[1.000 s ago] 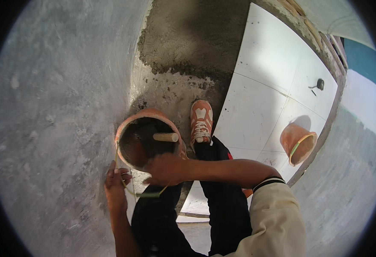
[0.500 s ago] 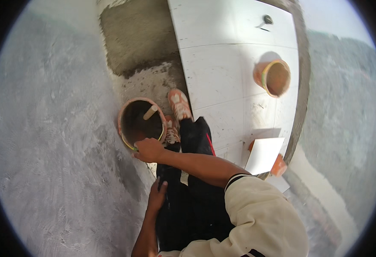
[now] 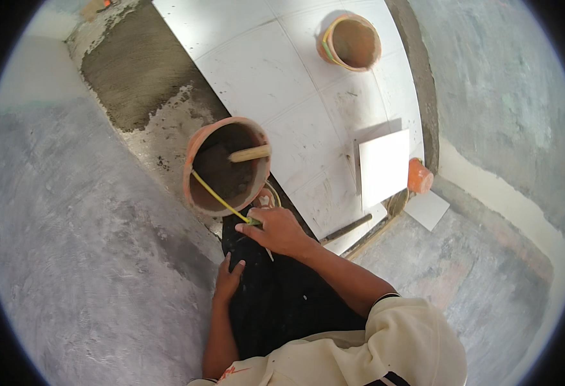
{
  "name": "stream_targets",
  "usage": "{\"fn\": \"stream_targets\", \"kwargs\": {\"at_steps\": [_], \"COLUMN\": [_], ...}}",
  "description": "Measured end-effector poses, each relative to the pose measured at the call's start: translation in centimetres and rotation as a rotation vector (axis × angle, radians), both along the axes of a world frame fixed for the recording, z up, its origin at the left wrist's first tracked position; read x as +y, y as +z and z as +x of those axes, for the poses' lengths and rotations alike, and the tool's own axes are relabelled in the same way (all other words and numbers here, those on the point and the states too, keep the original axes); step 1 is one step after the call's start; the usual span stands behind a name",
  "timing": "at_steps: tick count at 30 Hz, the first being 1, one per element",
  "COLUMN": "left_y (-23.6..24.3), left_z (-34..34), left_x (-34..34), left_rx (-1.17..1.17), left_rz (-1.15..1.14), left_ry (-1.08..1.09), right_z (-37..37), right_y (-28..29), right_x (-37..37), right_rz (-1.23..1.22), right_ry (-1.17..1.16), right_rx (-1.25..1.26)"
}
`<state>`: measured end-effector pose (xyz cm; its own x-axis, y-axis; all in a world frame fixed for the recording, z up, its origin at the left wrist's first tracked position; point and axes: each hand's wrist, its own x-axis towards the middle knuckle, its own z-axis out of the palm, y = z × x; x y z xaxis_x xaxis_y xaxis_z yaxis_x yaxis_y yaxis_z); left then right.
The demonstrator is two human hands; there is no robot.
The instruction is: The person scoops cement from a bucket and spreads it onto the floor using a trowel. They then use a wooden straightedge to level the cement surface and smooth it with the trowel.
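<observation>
Seen from above, a person in a cream top with dark trim and black trousers (image 3: 282, 296) has an orange bucket (image 3: 194, 151) in front of the legs, beside the left edge of the white tiled floor (image 3: 250, 77). The right hand (image 3: 269, 228) is closed around the green grip (image 3: 253, 221) of the bucket's thin yellow handle (image 3: 218, 196), which stretches from the rim toward the person. Whether the bucket stands on the ground or hangs from the hand cannot be told. Inside it lies a dark mix (image 3: 224, 177), with a pale wooden shaft (image 3: 250, 153) leaning toward the right side of the rim. The left hand (image 3: 226, 283) is empty, thumb and fingers spread apart, at the left side of the trousers. Part of a shoe (image 3: 265, 200) shows just behind the bucket. Beyond the bucket, along the tiled floor's left edge, is a patch of grey-brown mortar (image 3: 141, 71). A second bucket (image 3: 324, 48), also orange, sits near the tiled floor's far right edge. Nearer the person, close to the right edge, a square white panel (image 3: 384, 168) is raised above the tiles, a smaller orange container (image 3: 420, 177) just beside it.
</observation>
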<state>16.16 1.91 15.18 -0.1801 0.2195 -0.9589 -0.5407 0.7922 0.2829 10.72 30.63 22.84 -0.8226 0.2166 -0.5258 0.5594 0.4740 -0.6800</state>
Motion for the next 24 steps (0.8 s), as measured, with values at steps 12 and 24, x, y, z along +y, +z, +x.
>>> {"fn": "stream_targets", "kwargs": {"at_steps": [12,24], "left_y": [0.3,3.5], "left_z": [0.5,-1.9], "left_x": [1.4,4.0], "left_rx": [-0.168,-0.149], "left_rz": [-0.059,-0.111], "left_ry": [-0.078,0.03], "right_z": [14.7,25.5], "right_y": [-9.9,-11.3], "right_x": [13.6,21.5], "right_rz": [0.272,0.151], "right_ry": [-0.327,-0.281], "right_rx": [-0.264,-0.514]}}
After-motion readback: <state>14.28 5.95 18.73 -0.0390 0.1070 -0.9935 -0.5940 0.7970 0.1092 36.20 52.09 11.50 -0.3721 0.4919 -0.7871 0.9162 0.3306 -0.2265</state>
